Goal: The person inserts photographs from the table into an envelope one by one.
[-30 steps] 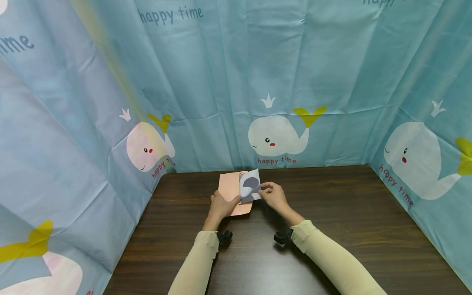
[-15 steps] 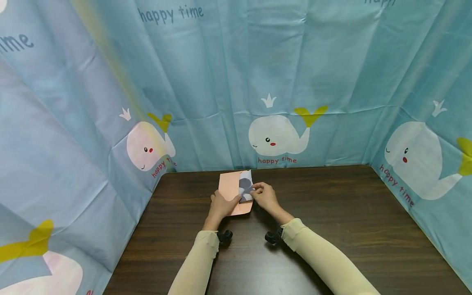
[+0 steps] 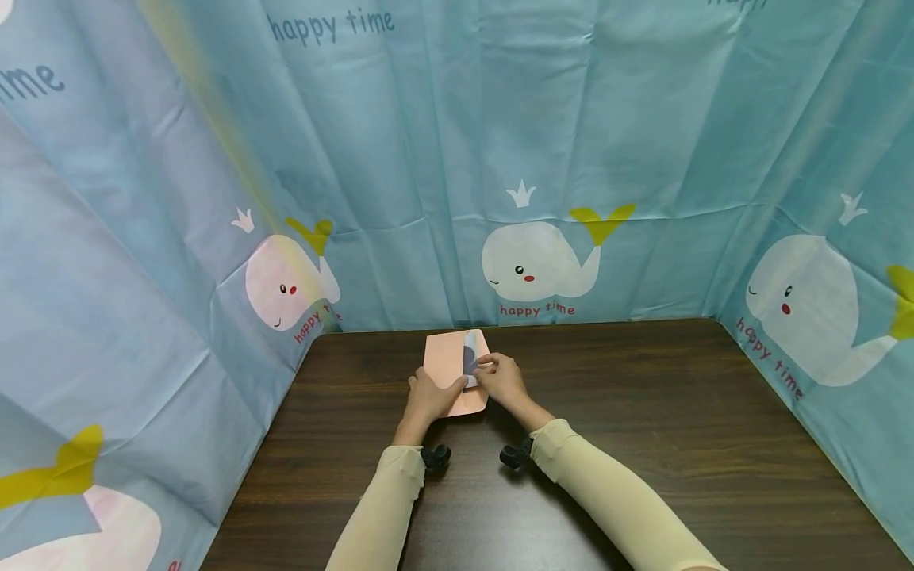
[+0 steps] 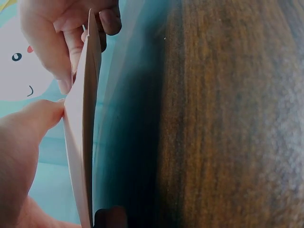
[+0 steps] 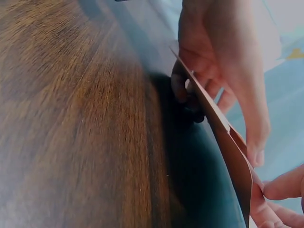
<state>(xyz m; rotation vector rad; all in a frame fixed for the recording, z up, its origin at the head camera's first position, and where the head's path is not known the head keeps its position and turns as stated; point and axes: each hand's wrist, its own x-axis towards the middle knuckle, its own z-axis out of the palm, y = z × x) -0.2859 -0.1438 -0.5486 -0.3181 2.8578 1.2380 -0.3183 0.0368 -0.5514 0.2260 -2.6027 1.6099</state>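
A peach envelope (image 3: pixel 443 355) is held up near the table's far edge, its flap side toward the right. My left hand (image 3: pixel 427 399) grips its left lower part, thumb in front and fingers behind. From the envelope's opening a grey-and-white card (image 3: pixel 470 354) shows as a narrow strip, the rest hidden inside. My right hand (image 3: pixel 504 382) pinches the card's right edge. In the left wrist view the envelope (image 4: pixel 80 137) appears edge-on above the tabletop. The right wrist view has the envelope (image 5: pixel 228 152) tilted, with left-hand fingertips (image 5: pixel 179 90) behind it.
A dark wood-grain table (image 3: pixel 643 412) lies beneath both hands. Blue curtains (image 3: pixel 400 159) with whale prints stand behind the table and along its sides. Dark wrist devices (image 3: pixel 516 455) sit on both wrists.
My right hand has moved left with the card, which has slid into the envelope until a narrow strip shows. The left hand and envelope have stayed nearly still.
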